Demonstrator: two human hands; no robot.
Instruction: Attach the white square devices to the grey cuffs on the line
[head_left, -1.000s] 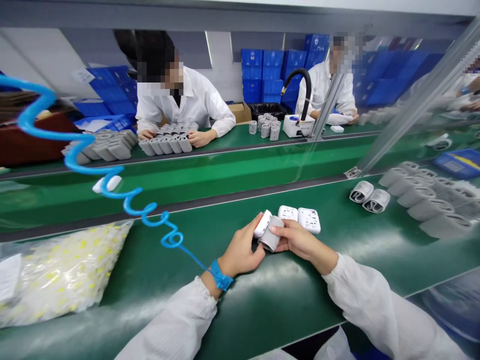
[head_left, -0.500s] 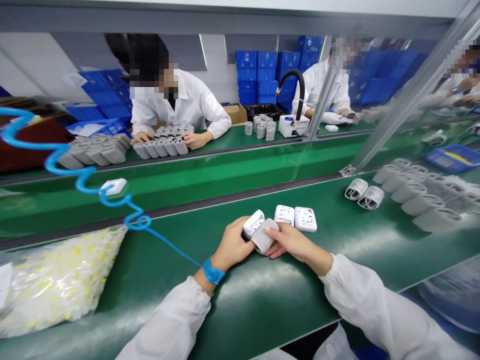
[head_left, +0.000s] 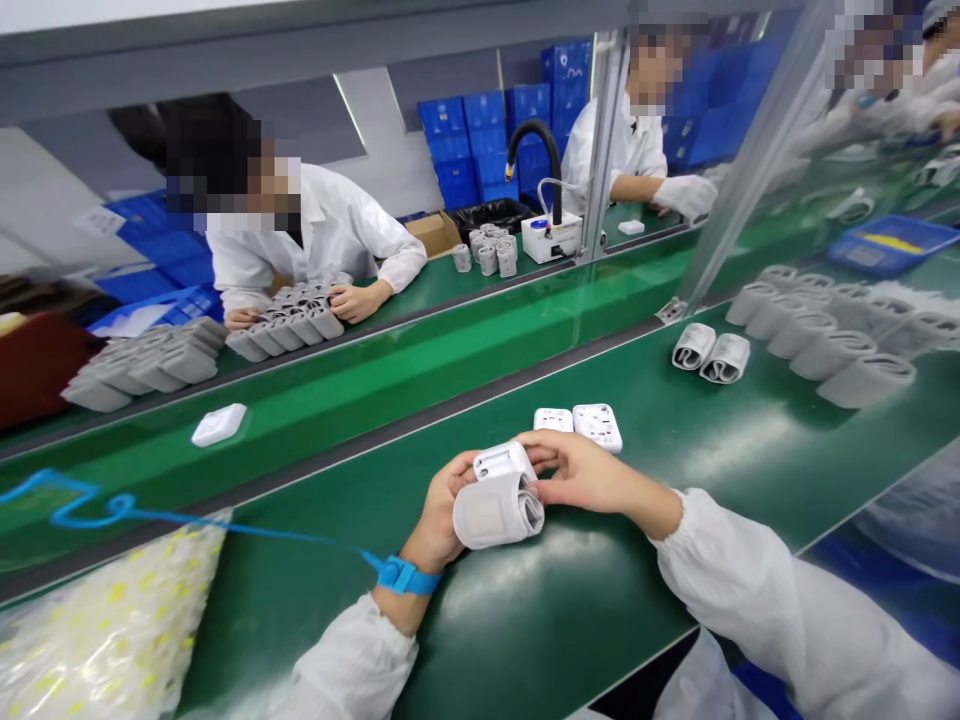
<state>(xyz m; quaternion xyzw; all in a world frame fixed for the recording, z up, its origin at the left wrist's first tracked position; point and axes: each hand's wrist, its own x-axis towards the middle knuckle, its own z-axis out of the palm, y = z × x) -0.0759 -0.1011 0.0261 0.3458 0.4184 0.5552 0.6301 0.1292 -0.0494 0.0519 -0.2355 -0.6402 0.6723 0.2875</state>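
Observation:
My left hand (head_left: pixel 435 515) and my right hand (head_left: pixel 585 472) both grip one white device with a rolled grey cuff (head_left: pixel 496 505), held just above the green bench (head_left: pixel 525 610). The left hand curls round its near end. The right hand's fingers pinch its top and far side. A blue wrist strap (head_left: pixel 403 576) with a coiled blue cord (head_left: pixel 135 512) circles my left wrist. Two white devices (head_left: pixel 579 424) lie flat on the bench just beyond my hands.
Two rolled cuffs (head_left: pixel 709 356) and a row of several more (head_left: pixel 825 335) lie at the right. A bag of yellow-speckled parts (head_left: pixel 97 630) sits at the near left. One white device (head_left: pixel 218 424) rides the conveyor. Across it, people in white coats handle grey cuffs (head_left: pixel 289 325).
The device and cuff have been lifted and turned so the cuff's flat side faces me. The camera view has tilted left, and the white device on the conveyor has shifted.

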